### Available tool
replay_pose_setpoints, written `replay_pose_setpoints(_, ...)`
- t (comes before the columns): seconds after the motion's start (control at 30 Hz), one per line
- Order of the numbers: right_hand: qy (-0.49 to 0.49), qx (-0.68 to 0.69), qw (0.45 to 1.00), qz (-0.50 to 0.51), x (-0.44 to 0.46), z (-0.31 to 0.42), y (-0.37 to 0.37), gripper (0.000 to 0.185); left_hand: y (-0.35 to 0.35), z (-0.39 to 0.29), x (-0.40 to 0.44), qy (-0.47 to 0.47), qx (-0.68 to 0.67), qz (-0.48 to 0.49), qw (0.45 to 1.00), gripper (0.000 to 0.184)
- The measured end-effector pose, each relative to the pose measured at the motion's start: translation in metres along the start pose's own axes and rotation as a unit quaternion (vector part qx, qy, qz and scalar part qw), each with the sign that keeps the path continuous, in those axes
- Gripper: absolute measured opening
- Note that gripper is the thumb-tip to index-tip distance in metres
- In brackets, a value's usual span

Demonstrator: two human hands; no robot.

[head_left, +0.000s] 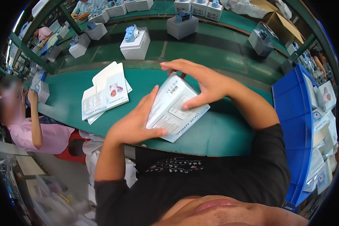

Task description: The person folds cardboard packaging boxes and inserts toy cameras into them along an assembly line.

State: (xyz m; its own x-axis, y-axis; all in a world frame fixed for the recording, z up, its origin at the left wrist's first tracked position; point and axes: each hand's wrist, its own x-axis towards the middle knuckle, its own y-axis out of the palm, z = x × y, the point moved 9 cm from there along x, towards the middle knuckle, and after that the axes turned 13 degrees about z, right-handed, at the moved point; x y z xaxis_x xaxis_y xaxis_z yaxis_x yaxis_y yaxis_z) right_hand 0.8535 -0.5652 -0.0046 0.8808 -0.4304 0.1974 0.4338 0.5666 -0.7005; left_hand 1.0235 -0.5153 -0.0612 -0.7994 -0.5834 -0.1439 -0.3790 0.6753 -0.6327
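A white and pale-blue printed carton [179, 107], lettered "ÇOCUK KAMERASI", is held tilted over the green work surface between my two hands. My left hand [133, 122] grips its left side, thumb on the near edge and fingers stretched along the far side. Across the top right, my right hand [205, 83] presses its thumb on the printed panel while its fingers curve over the far end, partly hidden. To the left lie flat, unfolded cartons [118, 81] of the same print, overlapping in a small pile.
A blue bin [292, 132] at the right holds several printed cartons [326, 96]. Beyond the work surface [229, 132] runs a green conveyor [214, 49] carrying white boxes [135, 47] with blue toy cameras [131, 34] on top. A person in a pink shirt [41, 133] sits at the left.
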Motion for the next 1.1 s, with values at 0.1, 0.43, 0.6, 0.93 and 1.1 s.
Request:
replay_pose_setpoints(0.1, -0.013, 0.189, 0.981, -0.047, 0.024, -0.068, -0.028, 0.093, 0.024, 0.043, -0.004, 0.016, -0.238, -0.021, 0.971, 0.096)
replay_pose_setpoints(0.43, 0.29, -0.026, 0.87, -0.399, -0.049, -0.354, -0.216, 0.105, 0.051, 0.126, -0.06, 0.127, -0.669, -0.217, 0.699, 0.075)
replay_pose_setpoints(0.6, 0.267, -0.08, 0.913, -0.299, -0.004, -0.365, -0.195, 0.117, 0.038, 0.139, -0.068, 0.222, -0.696, -0.211, 0.65, 0.073)
replay_pose_setpoints(0.93, 0.261, -0.116, 0.925, -0.25, 0.032, -0.347, -0.17, 0.112, 0.012, 0.122, -0.033, 0.26, -0.703, -0.195, 0.632, 0.076)
replay_pose_setpoints(1.1, 0.248, 0.172, 0.906, -0.297, -0.019, -0.196, -0.097, 0.071, 0.015, 0.114, -0.018, 0.246, -0.671, -0.221, 0.664, 0.073)
